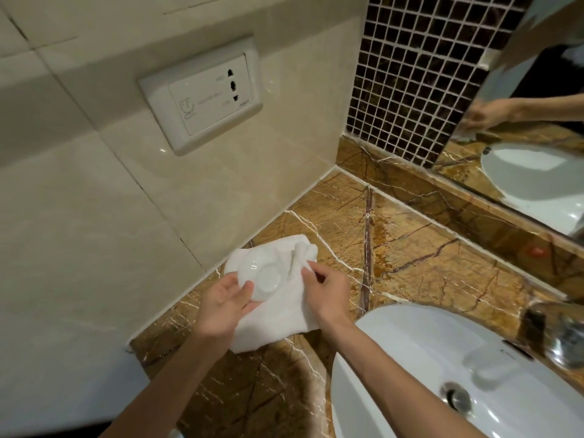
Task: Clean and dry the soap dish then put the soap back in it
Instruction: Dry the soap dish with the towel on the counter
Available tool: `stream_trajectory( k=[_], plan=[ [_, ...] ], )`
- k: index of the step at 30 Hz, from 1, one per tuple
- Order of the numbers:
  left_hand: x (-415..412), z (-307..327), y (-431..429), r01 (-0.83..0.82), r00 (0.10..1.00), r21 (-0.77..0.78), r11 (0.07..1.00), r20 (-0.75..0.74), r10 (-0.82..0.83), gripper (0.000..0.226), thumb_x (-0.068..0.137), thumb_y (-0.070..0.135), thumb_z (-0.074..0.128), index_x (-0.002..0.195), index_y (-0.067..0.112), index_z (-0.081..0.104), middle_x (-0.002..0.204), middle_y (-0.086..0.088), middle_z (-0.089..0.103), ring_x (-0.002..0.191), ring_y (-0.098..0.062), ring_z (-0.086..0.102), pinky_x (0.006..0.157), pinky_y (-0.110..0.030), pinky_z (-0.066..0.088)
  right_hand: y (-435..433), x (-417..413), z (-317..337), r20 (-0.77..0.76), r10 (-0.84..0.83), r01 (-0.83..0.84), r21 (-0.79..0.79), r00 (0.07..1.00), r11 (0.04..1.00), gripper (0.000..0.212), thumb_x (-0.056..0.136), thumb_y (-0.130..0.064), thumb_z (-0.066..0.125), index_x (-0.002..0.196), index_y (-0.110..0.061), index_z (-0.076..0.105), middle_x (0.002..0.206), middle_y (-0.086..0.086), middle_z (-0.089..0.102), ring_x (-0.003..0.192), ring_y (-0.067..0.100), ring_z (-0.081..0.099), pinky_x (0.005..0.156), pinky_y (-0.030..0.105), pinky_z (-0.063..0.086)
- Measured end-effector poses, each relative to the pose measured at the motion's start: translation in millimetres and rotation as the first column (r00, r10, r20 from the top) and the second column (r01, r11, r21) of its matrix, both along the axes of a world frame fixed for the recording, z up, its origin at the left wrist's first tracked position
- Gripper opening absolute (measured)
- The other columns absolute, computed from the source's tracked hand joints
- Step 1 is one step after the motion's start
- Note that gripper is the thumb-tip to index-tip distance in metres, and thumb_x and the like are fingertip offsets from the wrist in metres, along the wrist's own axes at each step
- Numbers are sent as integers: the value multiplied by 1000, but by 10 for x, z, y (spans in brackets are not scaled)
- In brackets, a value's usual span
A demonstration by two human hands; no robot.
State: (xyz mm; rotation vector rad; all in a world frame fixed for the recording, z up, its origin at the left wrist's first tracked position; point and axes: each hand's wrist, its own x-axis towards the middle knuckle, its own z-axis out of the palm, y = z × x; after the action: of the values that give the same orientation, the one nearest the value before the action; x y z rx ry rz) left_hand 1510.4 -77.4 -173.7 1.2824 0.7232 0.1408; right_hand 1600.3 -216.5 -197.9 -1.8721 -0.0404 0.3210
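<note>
**A:** How far along are you?

**Me:** I'd judge I'm in the drying step. Starting with the big things: the marble counter (410,248) runs from nine o'clock across to three, the basin (395,358) sits at about four o'clock, and both look free of suds, so I take the washing to be done; the white towel (278,324) is spread on the counter just left of centre, under my hands; the soap dish (259,275) lies upside down on it, foot ring up, at about eleven o'clock from my wrists.

**A:** And your hands?

**Me:** My left hand (222,303) is cupped loosely round the dish's near rim, thumb resting on its underside, steadying rather than clamping; my right hand (325,289) has thumb and fingers pinched together on a fold of towel at the dish's three o'clock side, ready to rub.

**A:** What's left?

**Me:** Finish wiping the underside, turn it over and dry the bowl; then the soap goes back. I can't see the soap anywhere, so that part isn't begun.

**A:** Any writing?

**Me:** The wall socket (202,93) at eleven o'clock has a shaver pictogram and faint lettering, too pale to read; there's a small mark on the basin rim by the tap (565,336), also illegible.
</note>
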Motion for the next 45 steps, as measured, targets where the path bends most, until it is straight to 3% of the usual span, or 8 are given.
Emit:
stream_trajectory(
  k=[4,9,14,18,24,31,36,45],
  plan=[
    [-83,121,147,382,904,737,558,-173,-391,17,89,8,58,97,17,71,98,6,72,89,-10,65,81,-14,45,-16,88,79,67,-13,10,47,998,999,21,93,-17,58,106,-18,75,88,-13,71,74,2,59,64,19,44],
    [6,72,98,626,740,766,143,-527,-417,32,96,14,46,125,14,59,152,-3,30,142,-19,23,115,-33,16,-66,51,104,456,420,-286,-334,785,898,23,91,-14,58,111,-14,71,104,-5,62,97,7,49,87,17,32],
    [-98,-13,-5,467,883,697,544,-331,-334,30,89,0,51,112,11,67,150,-3,30,129,-23,42,103,-23,38,-150,-53,3,335,798,-523,-617,502,588,41,84,-9,47,121,-14,63,127,3,63,122,20,50,105,33,27],
    [-112,-66,-68,54,999,81,995,-2,-54,39,82,-11,58,110,16,54,109,1,64,96,-16,68,65,-18,55,-162,-65,-46,201,900,-518,-760,387,393,67,81,-23,48,145,-9,35,156,10,32,144,21,25,119,38,8],
    [58,-119,-41,-85,989,8,996,-122,85,47,83,-13,56,128,1,46,96,-6,68,84,-22,70,56,-26,58,-24,-82,-4,153,924,-503,-801,352,324,80,81,-21,54,150,-4,17,160,16,15,147,25,14,120,39,3],
    [57,-172,-33,-177,969,-18,984,-176,171,40,85,-14,53,123,-1,52,95,-5,67,85,-25,69,56,-31,60,-145,-61,84,204,935,-478,-816,288,325,46,72,-16,55,117,-9,59,134,12,56,126,23,49,118,36,10],
    [48,-180,-56,-152,975,-20,988,-165,146,41,85,-12,54,124,1,51,104,-8,66,95,-29,67,66,-36,61,-188,13,87,158,963,-424,-874,219,239,50,80,-20,50,128,-10,53,150,9,42,139,19,36,119,43,5],
    [-28,-256,-46,-151,985,-79,985,-101,142,42,87,-7,56,127,4,51,112,-10,67,95,-25,68,69,-34,61,-167,-236,64,183,903,-446,-820,390,359,61,81,-14,49,140,-5,37,153,11,34,144,25,23,119,48,2]
  ],
)
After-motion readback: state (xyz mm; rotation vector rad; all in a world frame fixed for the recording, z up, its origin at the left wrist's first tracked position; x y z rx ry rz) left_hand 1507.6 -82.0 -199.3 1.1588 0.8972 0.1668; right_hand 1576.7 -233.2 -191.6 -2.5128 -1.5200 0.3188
